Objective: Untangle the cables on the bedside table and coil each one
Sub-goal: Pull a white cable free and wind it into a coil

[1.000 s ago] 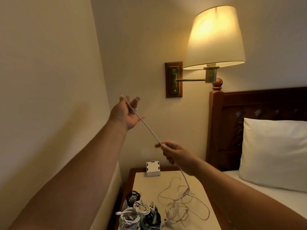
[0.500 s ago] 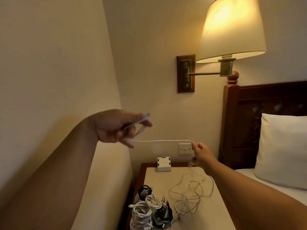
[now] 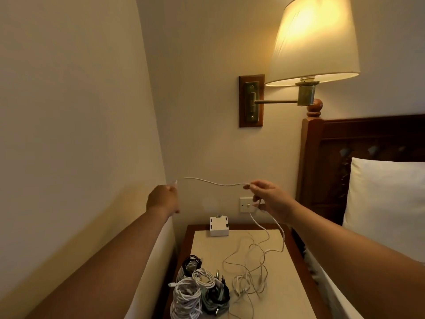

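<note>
Left hand (image 3: pixel 162 199) lowered near wall (image 3: pixel 69 134), cable (image 3: pixel 213 183) seemingly pinched, right hand (image 3: pixel 268 196) above table (image 3: pixel 287 286)

Free surface on the cream-topped wooden bedside table (image 3: pixel 207 247) lies between the heap of coiled white and black cables (image 3: pixel 195 293) and the small white box (image 3: pixel 219 226) behind. The right half is covered by loose thin white cable (image 3: pixel 250 268).

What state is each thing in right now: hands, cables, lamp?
left hand, grips one end of the white cable.
right hand, pinches that cable further along.
white cable, raised, slack between the hands, rest trailing down to the bedside table.
loose cables, tangled on that table.
coiled cables, bundled at its near left corner.
wall lamp, lit.
</note>
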